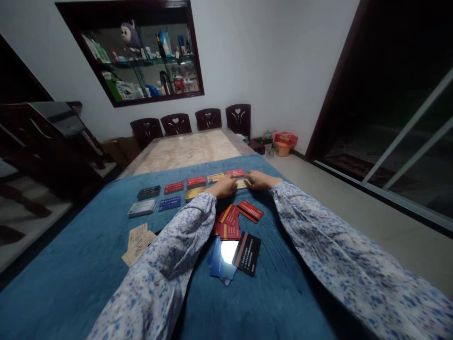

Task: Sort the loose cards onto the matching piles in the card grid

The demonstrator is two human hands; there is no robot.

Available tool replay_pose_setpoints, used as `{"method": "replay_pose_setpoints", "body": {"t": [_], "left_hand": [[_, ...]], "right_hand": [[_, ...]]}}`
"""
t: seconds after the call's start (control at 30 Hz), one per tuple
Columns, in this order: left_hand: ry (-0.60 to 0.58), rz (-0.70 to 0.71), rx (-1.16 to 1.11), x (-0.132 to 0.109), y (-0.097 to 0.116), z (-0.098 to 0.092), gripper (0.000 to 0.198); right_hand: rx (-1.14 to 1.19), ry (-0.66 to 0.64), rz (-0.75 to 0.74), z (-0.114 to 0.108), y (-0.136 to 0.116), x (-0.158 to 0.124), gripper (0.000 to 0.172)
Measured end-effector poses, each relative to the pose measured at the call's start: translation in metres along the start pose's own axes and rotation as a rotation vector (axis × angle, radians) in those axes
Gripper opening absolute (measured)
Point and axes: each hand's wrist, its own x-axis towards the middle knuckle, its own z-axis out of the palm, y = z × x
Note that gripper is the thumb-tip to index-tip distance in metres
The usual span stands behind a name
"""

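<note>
My left hand [225,186] and my right hand [261,180] reach to the far right of the blue cloth. Between them lies a pale yellow stack of cards [242,184], its two ends gripped by my curled fingers. Just behind it sits a red card stack [235,173]. Left of my left hand are a gold card stack [195,193] and a yellow one with a picture [215,178]. Loose cards lie nearer to me: red cards [230,230], a red card with a black stripe [250,211], a black card [247,254] and blue cards [218,269], one washed out by glare.
Further left stand black [148,192], red [173,188], blue [170,203] and white [142,208] card stacks. Beige cards [138,240] are partly behind my left sleeve. The blue cloth [88,255] covers the near part of a stone-topped table [184,150]; dark chairs [176,123] stand beyond.
</note>
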Motion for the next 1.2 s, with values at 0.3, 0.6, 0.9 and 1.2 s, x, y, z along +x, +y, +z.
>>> {"method": "replay_pose_setpoints", "body": {"t": [0.3, 0.6, 0.9, 1.2], "left_hand": [[0.017, 0.084, 0.004, -0.020, 0.011, -0.001, 0.019], [0.007, 0.102, -0.022, -0.045, 0.031, 0.008, 0.041], [0.033, 0.213, -0.142, -0.063, 0.044, 0.017, 0.042], [-0.004, 0.264, -0.217, -0.064, 0.050, 0.026, 0.050]], "right_hand": [[-0.054, 0.034, 0.017, -0.009, -0.008, -0.030, 0.032], [-0.080, 0.061, 0.025, -0.013, -0.034, -0.068, 0.037], [0.025, 0.098, -0.047, 0.005, -0.051, -0.089, 0.035], [0.053, 0.059, -0.116, 0.019, -0.055, -0.104, 0.028]]}}
